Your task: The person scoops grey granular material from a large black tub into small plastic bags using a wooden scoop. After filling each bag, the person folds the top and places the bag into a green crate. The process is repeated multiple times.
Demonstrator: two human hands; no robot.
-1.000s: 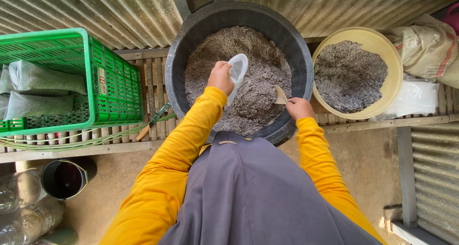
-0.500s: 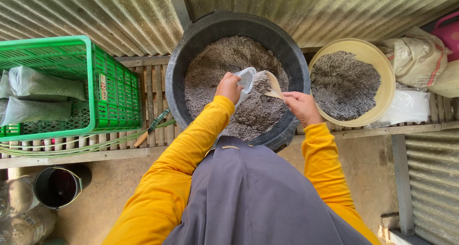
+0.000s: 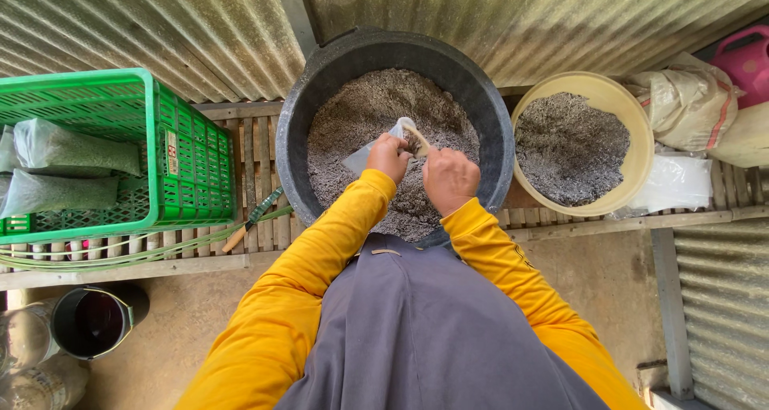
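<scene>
Over a big black tub [image 3: 316, 114] of grey-brown soil mix [image 3: 360, 110], my left hand [image 3: 388, 155] holds a small clear plastic bag [image 3: 358, 158] by its mouth. My right hand [image 3: 450, 178] grips a small wooden-handled scoop [image 3: 415, 138] whose tip is at the bag's opening. Both hands are close together above the middle of the tub. I wear yellow sleeves and a grey apron.
A yellow basin [image 3: 637, 150] of the same mix sits to the right, with sacks [image 3: 687, 102] and a pink container [image 3: 745, 54] beyond. A green crate [image 3: 188, 150] with filled bags [image 3: 56, 146] stands left on a slatted bench. A dark bucket [image 3: 94, 322] is on the floor.
My right hand has brought the scoop from the tub's right side up to the bag's mouth. My left hand with the bag has drawn closer to me.
</scene>
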